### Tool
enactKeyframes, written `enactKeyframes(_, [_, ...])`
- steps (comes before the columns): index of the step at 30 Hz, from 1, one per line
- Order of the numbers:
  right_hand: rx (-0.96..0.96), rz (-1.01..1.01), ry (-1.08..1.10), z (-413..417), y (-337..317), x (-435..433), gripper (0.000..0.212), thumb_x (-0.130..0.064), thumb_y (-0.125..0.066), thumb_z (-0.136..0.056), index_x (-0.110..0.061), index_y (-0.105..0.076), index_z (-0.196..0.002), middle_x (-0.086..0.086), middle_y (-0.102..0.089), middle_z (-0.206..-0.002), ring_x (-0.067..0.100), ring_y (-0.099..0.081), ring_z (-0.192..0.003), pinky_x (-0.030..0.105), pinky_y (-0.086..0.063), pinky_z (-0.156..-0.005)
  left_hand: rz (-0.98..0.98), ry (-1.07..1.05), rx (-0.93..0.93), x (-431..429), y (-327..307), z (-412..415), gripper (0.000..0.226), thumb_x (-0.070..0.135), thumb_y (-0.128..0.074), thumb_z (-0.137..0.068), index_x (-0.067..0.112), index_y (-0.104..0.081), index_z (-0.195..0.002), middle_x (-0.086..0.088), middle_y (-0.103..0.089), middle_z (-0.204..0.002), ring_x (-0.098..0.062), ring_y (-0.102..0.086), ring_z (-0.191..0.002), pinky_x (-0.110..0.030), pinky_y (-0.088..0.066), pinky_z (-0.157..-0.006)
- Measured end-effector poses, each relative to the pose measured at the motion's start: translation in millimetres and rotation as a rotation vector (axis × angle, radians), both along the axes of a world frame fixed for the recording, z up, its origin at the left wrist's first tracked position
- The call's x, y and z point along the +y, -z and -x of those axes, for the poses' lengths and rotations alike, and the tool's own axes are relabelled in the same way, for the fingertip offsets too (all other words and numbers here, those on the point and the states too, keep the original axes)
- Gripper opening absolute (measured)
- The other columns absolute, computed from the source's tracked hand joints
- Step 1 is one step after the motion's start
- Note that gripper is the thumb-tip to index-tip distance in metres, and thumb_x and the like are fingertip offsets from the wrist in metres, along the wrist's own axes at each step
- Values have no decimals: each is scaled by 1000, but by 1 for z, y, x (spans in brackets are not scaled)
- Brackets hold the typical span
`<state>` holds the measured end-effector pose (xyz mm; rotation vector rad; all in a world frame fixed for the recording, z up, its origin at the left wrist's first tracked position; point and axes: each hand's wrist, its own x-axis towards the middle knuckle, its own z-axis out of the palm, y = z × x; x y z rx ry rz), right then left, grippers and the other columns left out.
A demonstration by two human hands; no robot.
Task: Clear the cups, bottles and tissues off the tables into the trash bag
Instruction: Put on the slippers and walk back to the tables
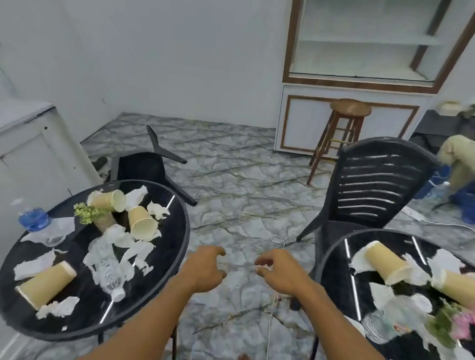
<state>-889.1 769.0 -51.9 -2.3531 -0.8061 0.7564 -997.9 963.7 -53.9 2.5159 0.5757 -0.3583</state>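
Left hand [207, 269], fingers loosely curled round nothing, and right hand [278, 272], its grip on a white speck [262, 269] impossible to tell, hover over open floor [243, 202] between left table [184, 232] and right table [326, 256], both strewn to their rims with paper cups [45, 284], tissues [35, 264], bottles [110, 269], 1 blue label [33, 218] blurred.

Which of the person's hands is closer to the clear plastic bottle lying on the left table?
Left. The left hand hovers just off that table's edge, right of the bottle; the right hand is farther right, over the floor.
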Motion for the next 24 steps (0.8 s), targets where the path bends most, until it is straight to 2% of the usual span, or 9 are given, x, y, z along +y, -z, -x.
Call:
enactKeyframes(5, [-65, 7, -31, -113, -26, 60, 28, -32, -63, -91, -20, -69, -115, -1, -66, -121, 14, -58, -114, 34, -49, -96, -39, -29, -64, 57, -32, -110, 58, 29, -68, -88, 17, -50, -142, -3, -49, -146, -21, -43, -136, -32, -37, -109])
enactKeyframes(10, [-104, -23, -65, -206, -53, 124, 29, -29, -63, -92, -17, -68, -118, 1, -66, -124, 14, -59, -114, 31, -49, -95, -51, -52, -82, 111, -49, -202, 54, 31, -69, -82, 18, -56, -133, -5, -57, -136, -25, -50, -129, -35, -46, -100])
enactKeyframes(15, [-110, -42, -41, -292, -55, 181, 27, -35, -62, -91, -24, -68, -114, -4, -65, -120, 12, -58, -111, 28, -47, -92, -85, -41, -82, 167, -49, -299, 60, 33, -68, -87, 21, -48, -143, -2, -46, -148, -20, -40, -138, -35, -38, -111])
enactKeyframes(21, [-143, -39, 12, -403, -49, 223, 25, -29, -62, -93, -22, -68, -116, -8, -64, -122, 7, -56, -111, 16, -39, -85, -69, 34, -74, 231, -42, -429, 60, 32, -67, -88, 20, -47, -144, -5, -44, -150, -22, -38, -140, -36, -38, -111])
enactKeyframes(24, [-150, 12, 26, -465, -42, 250, 28, -32, -64, -91, -22, -67, -118, -5, -65, -122, 12, -57, -114, 24, -46, -92, -54, 47, -84, 260, -43, -489, 61, 29, -67, -88, 18, -46, -144, -8, -44, -150, -25, -40, -137, -36, -40, -108])
